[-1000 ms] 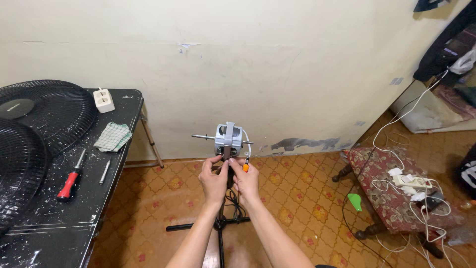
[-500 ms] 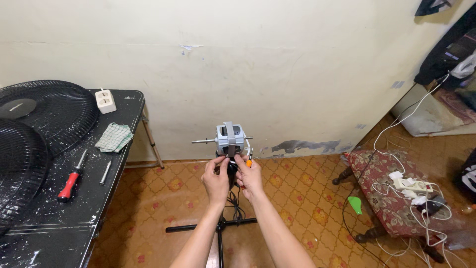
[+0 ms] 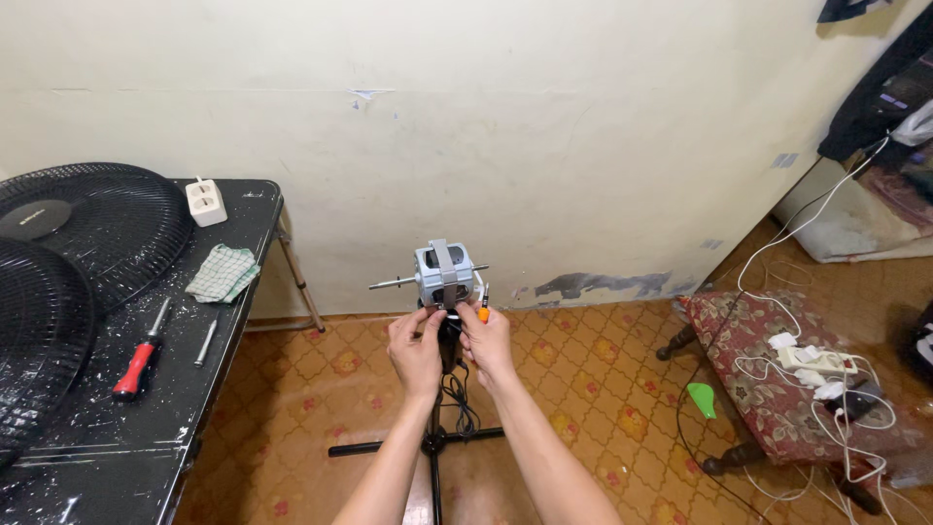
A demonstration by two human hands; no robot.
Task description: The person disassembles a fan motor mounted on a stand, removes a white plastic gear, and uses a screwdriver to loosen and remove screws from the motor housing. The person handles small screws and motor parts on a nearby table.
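Both hands meet just under a grey fan motor (image 3: pixel 444 275) atop a black stand (image 3: pixel 432 447). Left hand (image 3: pixel 416 348) pinches narrowly at the motor's base; right hand (image 3: pixel 485 342) grips a small orange-handled tool (image 3: pixel 483 309). A red-handled screwdriver (image 3: pixel 139 355) and fan grilles (image 3: pixel 97 219) lie on the black counter (image 3: pixel 117 437) to the left.

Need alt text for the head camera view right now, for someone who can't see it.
Left hand and right hand touch the underside of a grey fan motor atop a black stand. A black table at left holds fan grilles and a red-handled screwdriver.
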